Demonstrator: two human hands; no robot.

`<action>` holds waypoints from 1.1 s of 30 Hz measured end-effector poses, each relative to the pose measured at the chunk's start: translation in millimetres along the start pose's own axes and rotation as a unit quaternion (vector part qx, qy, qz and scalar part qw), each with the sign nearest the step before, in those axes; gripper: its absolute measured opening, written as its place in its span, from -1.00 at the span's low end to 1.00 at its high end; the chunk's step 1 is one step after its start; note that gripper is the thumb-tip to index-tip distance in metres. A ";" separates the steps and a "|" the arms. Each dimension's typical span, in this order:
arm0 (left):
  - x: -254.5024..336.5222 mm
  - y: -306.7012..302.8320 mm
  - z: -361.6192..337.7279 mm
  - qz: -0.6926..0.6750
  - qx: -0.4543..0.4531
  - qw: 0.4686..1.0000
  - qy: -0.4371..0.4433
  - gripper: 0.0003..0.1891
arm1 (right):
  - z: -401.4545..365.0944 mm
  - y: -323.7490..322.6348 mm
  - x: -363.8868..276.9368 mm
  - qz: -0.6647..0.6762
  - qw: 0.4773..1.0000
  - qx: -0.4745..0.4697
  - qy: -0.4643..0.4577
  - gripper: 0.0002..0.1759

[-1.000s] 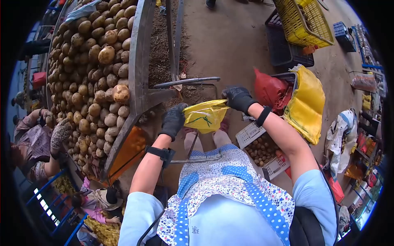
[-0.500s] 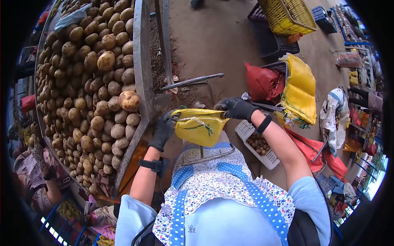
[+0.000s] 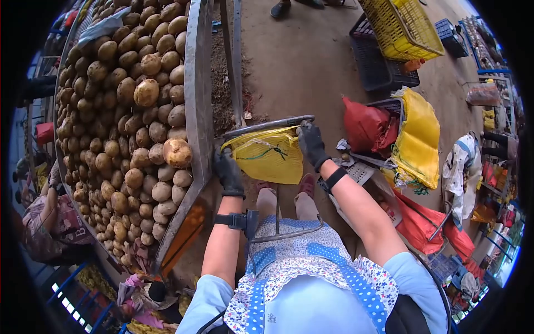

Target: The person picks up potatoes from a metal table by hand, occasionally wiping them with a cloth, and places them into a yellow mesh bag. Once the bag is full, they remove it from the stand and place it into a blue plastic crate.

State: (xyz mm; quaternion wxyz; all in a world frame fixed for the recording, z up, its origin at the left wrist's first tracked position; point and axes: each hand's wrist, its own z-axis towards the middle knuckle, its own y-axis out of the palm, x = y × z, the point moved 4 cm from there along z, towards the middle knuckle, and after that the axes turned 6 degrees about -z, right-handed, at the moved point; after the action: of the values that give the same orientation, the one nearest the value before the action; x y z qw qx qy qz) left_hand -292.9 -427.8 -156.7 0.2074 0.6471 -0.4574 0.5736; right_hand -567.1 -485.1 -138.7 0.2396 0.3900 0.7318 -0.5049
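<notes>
A yellow mesh sack (image 3: pixel 268 157) hangs open between my two black-gloved hands. My left hand (image 3: pixel 227 171) grips its left rim beside the metal edge of the potato trough (image 3: pixel 196 106). My right hand (image 3: pixel 311 144) holds the sack's right rim up against a curved metal bar (image 3: pixel 267 125). The sack's mouth lies along that bar. Brown potatoes (image 3: pixel 128 111) fill the trough at the left, close to my left hand.
A red sack (image 3: pixel 364 125) and a pile of yellow mesh sacks (image 3: pixel 418 139) sit to the right. A yellow crate (image 3: pixel 401 28) rests on black crates (image 3: pixel 378 69) at the top. Another person (image 3: pixel 47 222) works at the trough's far left side.
Both hands have lifted the sack forward and up to the curved metal bar. The sack has been spread wider and now hangs lengthwise below it.
</notes>
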 end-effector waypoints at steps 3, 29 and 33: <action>-22.1 12.2 15.9 0.024 0.060 0.996 -0.068 -0.72 | 29.1 14.1 11.7 -0.119 0.982 0.022 -0.142 -0.79; 75.4 6.4 -37.1 -0.507 -0.270 0.702 -0.422 -0.48 | -79.0 -2.0 -31.9 -0.252 0.960 -0.111 0.057 -0.52; 66.2 12.6 -25.6 -0.531 -0.287 0.701 -0.379 -0.48 | -70.1 1.3 -25.8 -0.235 0.960 -0.135 0.076 -0.50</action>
State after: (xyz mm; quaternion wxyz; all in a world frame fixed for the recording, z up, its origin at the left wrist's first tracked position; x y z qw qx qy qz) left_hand -322.6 -437.1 -91.6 0.4625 0.8548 -0.2200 -0.0841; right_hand -548.1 -428.5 -93.9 0.1085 0.2083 0.8800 -0.4129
